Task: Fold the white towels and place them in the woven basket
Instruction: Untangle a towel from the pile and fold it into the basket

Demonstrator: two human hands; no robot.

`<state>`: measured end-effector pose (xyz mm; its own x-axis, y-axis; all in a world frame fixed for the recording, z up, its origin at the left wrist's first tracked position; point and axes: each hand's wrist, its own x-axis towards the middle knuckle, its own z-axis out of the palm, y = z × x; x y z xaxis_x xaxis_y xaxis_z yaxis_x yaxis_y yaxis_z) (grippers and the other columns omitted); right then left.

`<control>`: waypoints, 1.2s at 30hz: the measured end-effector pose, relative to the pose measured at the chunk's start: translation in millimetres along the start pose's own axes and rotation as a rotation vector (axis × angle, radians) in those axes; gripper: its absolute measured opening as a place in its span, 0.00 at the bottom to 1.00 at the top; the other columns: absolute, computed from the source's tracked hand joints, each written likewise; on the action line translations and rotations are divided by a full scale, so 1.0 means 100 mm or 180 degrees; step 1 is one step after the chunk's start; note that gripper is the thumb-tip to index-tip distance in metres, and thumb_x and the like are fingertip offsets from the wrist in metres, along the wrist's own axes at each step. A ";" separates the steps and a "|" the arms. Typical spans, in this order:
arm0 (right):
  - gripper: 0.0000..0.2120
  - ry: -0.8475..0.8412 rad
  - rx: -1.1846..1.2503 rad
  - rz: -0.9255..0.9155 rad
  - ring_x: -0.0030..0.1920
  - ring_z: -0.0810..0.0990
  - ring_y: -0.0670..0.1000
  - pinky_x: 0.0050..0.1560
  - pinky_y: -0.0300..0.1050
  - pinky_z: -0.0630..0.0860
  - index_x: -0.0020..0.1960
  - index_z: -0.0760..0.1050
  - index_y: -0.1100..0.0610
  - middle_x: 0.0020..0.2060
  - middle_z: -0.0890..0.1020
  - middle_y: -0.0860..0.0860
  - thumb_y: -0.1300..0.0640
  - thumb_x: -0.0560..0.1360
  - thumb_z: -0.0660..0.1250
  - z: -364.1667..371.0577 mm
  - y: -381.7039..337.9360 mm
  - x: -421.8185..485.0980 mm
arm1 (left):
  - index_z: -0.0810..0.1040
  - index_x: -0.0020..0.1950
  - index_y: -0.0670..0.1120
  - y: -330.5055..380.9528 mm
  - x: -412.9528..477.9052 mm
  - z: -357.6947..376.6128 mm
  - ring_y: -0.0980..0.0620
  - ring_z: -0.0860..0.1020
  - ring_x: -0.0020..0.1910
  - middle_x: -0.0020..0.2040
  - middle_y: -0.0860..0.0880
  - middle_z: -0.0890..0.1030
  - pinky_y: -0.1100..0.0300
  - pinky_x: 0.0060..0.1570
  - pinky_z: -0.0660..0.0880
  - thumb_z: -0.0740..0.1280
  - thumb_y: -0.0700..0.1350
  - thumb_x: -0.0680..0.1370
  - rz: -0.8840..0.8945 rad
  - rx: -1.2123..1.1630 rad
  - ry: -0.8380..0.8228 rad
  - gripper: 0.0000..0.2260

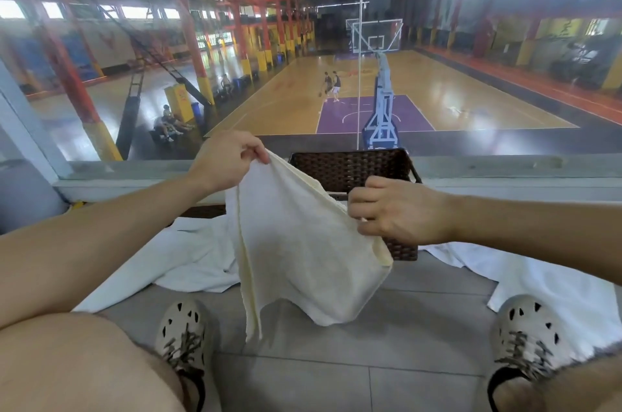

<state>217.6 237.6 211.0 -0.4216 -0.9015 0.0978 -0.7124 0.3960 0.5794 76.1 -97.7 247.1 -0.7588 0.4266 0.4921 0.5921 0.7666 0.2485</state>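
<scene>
Grey tiled floor (404, 347), basketball court (454, 91) beyond, left hand (229, 160), right hand (400, 209), each grip pinching white towel (303, 253) (woven basket (350, 169) behind)

A single wide-angle view from the person's head faces forward and down, close above the left hand (229, 159) and right hand (400, 209), tiled floor (404, 361) near, window (101, 74) far.

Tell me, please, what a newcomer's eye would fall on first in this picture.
First comes the white towel held up in mid-frame, pinched by the left hand at its top corner and by the right hand at its other edge. Right behind it stands the dark woven basket, with more white towels spread on the tiled floor to either side. A basketball court fills the upper half of the view.
</scene>
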 end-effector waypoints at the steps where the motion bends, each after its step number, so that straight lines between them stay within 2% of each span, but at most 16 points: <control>1: 0.13 0.0194 -0.0085 -0.0214 0.66 0.77 0.62 0.64 0.56 0.71 0.45 0.80 0.55 0.58 0.81 0.54 0.61 0.85 0.61 -0.03 0.03 0.03 | 0.89 0.47 0.57 -0.01 0.00 0.01 0.54 0.82 0.51 0.49 0.62 0.86 0.47 0.58 0.81 0.67 0.38 0.83 0.0026 -0.0051 -0.0005 0.17; 3: 0.09 0.0142 -0.0157 -0.0622 0.81 0.66 0.62 0.77 0.66 0.61 0.50 0.82 0.57 0.72 0.78 0.58 0.62 0.84 0.63 -0.08 0.00 0.11 | 0.90 0.49 0.55 -0.02 -0.02 0.03 0.55 0.83 0.52 0.50 0.60 0.87 0.47 0.59 0.81 0.68 0.37 0.83 0.0083 -0.0157 -0.0029 0.16; 5: 0.07 0.0036 0.0143 -0.0994 0.82 0.64 0.61 0.82 0.68 0.53 0.55 0.80 0.59 0.68 0.81 0.60 0.65 0.79 0.67 -0.05 -0.11 0.20 | 0.90 0.49 0.55 0.00 -0.03 0.04 0.56 0.83 0.53 0.50 0.60 0.87 0.48 0.60 0.81 0.68 0.36 0.83 0.0155 -0.0253 -0.0101 0.16; 6: 0.11 0.0019 0.0296 -0.1051 0.76 0.72 0.62 0.83 0.66 0.53 0.57 0.79 0.59 0.57 0.84 0.60 0.68 0.76 0.67 -0.04 -0.17 0.23 | 0.90 0.48 0.54 0.01 -0.04 0.05 0.57 0.83 0.53 0.50 0.60 0.87 0.49 0.61 0.80 0.68 0.35 0.83 0.0221 -0.0261 -0.0171 0.17; 8: 0.17 0.0144 0.0533 -0.0828 0.49 0.81 0.62 0.82 0.64 0.58 0.58 0.76 0.60 0.38 0.78 0.56 0.72 0.72 0.66 -0.07 -0.20 0.24 | 0.90 0.48 0.54 0.04 -0.07 0.07 0.58 0.83 0.53 0.50 0.61 0.87 0.50 0.61 0.80 0.68 0.34 0.82 0.0357 -0.0192 -0.0336 0.17; 11: 0.12 0.0389 0.0619 -0.0285 0.34 0.74 0.59 0.70 0.56 0.72 0.57 0.74 0.57 0.35 0.75 0.52 0.68 0.76 0.64 -0.14 -0.10 0.22 | 0.90 0.49 0.53 0.06 -0.10 0.13 0.57 0.83 0.50 0.49 0.60 0.86 0.51 0.58 0.80 0.70 0.35 0.82 0.0500 -0.0115 -0.0522 0.14; 12: 0.06 0.0464 0.0675 -0.0011 0.35 0.75 0.59 0.64 0.52 0.73 0.56 0.76 0.56 0.37 0.78 0.51 0.63 0.81 0.63 -0.16 -0.07 0.22 | 0.90 0.49 0.53 0.06 -0.10 0.15 0.56 0.83 0.50 0.49 0.60 0.87 0.51 0.58 0.80 0.71 0.35 0.82 0.0522 -0.0145 -0.0556 0.14; 16: 0.11 0.0561 0.0882 0.1009 0.45 0.77 0.54 0.55 0.50 0.76 0.55 0.81 0.53 0.53 0.85 0.51 0.51 0.84 0.61 -0.24 0.04 0.20 | 0.90 0.50 0.56 0.20 -0.09 0.22 0.58 0.82 0.51 0.50 0.59 0.86 0.55 0.54 0.78 0.72 0.37 0.82 0.0407 -0.0371 -0.0706 0.13; 18: 0.08 0.0226 0.0955 0.1419 0.56 0.80 0.54 0.56 0.52 0.78 0.56 0.83 0.49 0.72 0.79 0.54 0.51 0.84 0.66 -0.30 0.09 0.22 | 0.89 0.52 0.59 0.35 -0.08 0.21 0.59 0.81 0.51 0.52 0.61 0.84 0.58 0.52 0.75 0.70 0.38 0.84 0.0339 -0.0466 -0.0860 0.15; 20: 0.07 -0.0054 0.1162 0.1751 0.67 0.81 0.59 0.60 0.53 0.78 0.57 0.83 0.45 0.80 0.71 0.53 0.49 0.83 0.68 -0.34 0.10 0.27 | 0.88 0.53 0.61 0.48 -0.07 0.19 0.59 0.82 0.50 0.55 0.62 0.83 0.57 0.52 0.76 0.67 0.38 0.84 0.0329 -0.0572 -0.1015 0.18; 22: 0.08 -0.0066 0.1276 0.1911 0.71 0.78 0.56 0.62 0.52 0.78 0.58 0.85 0.45 0.75 0.77 0.51 0.50 0.82 0.69 -0.31 0.11 0.32 | 0.88 0.54 0.61 0.57 -0.07 0.17 0.57 0.82 0.48 0.57 0.60 0.84 0.54 0.51 0.78 0.65 0.38 0.81 0.0296 -0.0735 -0.1106 0.19; 25: 0.07 0.0077 0.1387 0.2205 0.57 0.83 0.53 0.54 0.52 0.80 0.55 0.86 0.45 0.54 0.86 0.44 0.51 0.79 0.70 -0.30 0.12 0.38 | 0.89 0.53 0.59 0.70 -0.07 0.12 0.50 0.82 0.45 0.56 0.56 0.86 0.47 0.50 0.78 0.65 0.50 0.78 0.0132 -0.1217 -0.1153 0.13; 28: 0.08 0.0185 0.1445 0.2534 0.52 0.84 0.51 0.51 0.53 0.81 0.55 0.86 0.44 0.51 0.87 0.44 0.49 0.79 0.70 -0.29 0.13 0.42 | 0.89 0.56 0.57 0.77 -0.07 0.08 0.53 0.82 0.57 0.56 0.58 0.85 0.44 0.62 0.77 0.71 0.65 0.75 0.0212 -0.1417 -0.1194 0.18; 31: 0.10 0.0411 0.1510 0.2808 0.47 0.84 0.52 0.49 0.53 0.81 0.54 0.87 0.45 0.46 0.88 0.46 0.44 0.80 0.69 -0.32 0.14 0.44 | 0.88 0.56 0.60 0.79 -0.09 0.09 0.56 0.81 0.56 0.56 0.60 0.84 0.46 0.60 0.78 0.75 0.75 0.69 0.0353 -0.1214 -0.1063 0.25; 33: 0.12 0.0562 0.1523 0.2983 0.44 0.83 0.51 0.49 0.51 0.81 0.54 0.88 0.45 0.44 0.88 0.46 0.41 0.79 0.70 -0.33 0.16 0.44 | 0.88 0.56 0.60 0.81 -0.10 0.15 0.58 0.81 0.55 0.54 0.60 0.84 0.50 0.57 0.78 0.77 0.74 0.67 0.0499 -0.0940 -0.0861 0.25; 36: 0.13 0.0761 0.1542 0.3167 0.42 0.83 0.48 0.50 0.50 0.82 0.52 0.89 0.46 0.42 0.88 0.44 0.39 0.78 0.72 -0.32 0.18 0.44 | 0.90 0.52 0.52 0.84 -0.06 0.25 0.56 0.82 0.50 0.51 0.58 0.85 0.47 0.52 0.79 0.79 0.56 0.73 0.0586 -0.0708 -0.0398 0.12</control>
<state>204.5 199.4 251.7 -0.8414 -0.1378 0.5225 -0.2846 0.9350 -0.2117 123.1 -23.7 244.3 -0.6527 0.6147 0.4429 0.7570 0.5530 0.3480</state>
